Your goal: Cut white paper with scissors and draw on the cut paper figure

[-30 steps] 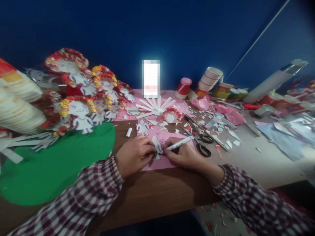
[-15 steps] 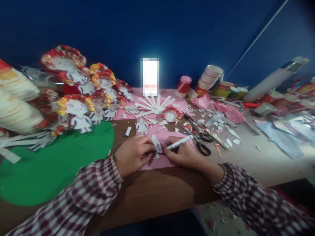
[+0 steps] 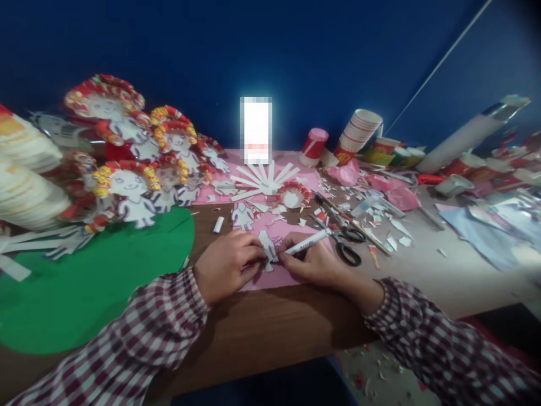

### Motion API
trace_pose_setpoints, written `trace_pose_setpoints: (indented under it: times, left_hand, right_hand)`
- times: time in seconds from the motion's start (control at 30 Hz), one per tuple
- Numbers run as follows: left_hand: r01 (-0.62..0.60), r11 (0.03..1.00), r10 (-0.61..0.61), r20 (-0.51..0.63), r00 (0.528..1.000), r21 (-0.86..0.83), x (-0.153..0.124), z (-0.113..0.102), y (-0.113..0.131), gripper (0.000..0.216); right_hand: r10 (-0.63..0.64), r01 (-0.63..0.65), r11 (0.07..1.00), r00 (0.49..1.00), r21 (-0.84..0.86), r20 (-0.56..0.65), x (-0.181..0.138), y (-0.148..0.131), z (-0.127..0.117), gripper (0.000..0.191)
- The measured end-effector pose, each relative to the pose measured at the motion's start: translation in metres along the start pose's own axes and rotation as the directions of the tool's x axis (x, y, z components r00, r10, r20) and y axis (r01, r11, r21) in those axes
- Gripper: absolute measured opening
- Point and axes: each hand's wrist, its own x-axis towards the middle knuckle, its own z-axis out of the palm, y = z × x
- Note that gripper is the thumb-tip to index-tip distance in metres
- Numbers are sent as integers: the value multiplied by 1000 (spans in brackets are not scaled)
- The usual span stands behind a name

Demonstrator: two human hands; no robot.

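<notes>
My left hand (image 3: 226, 264) is closed, its fingertips pinching down a small white paper cut-out figure (image 3: 267, 246) on a pink sheet (image 3: 270, 276) at the table's front. Gripped in my closed right hand (image 3: 313, 262) is a white marker pen (image 3: 305, 244), its tip against the cut-out's right edge. Both wrists wear checked red-and-white sleeves. A white pen cap (image 3: 218, 225) lies on the brown table a little beyond my left hand.
Black-handled scissors (image 3: 345, 248) and thin sticks lie right of my right hand among paper scraps. A green paper disc (image 3: 97, 282) and several finished paper-cup dolls (image 3: 131, 192) fill the left. Stacked paper cups (image 3: 359, 132), a paper sunburst (image 3: 264, 180) and foil rolls stand behind.
Both hands stay on the cut-out; the pen has shifted only slightly. The view has drifted a little, so everything sits slightly higher in the picture.
</notes>
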Motion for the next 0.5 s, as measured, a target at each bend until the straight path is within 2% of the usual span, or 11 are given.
trace_pose_setpoints:
  times: [0.2,0.5]
  left_hand:
    - [0,1000,0,6,1000,-2,1,1,-1,17]
    - [-3,1000,3,13,1000,8,1,0,-1,18]
  right_hand:
    - [2,-2,1000,1000,16,28,-1,-3,-1,5]
    - [66,-73,993,995,89,79,-3,-3,-1,3]
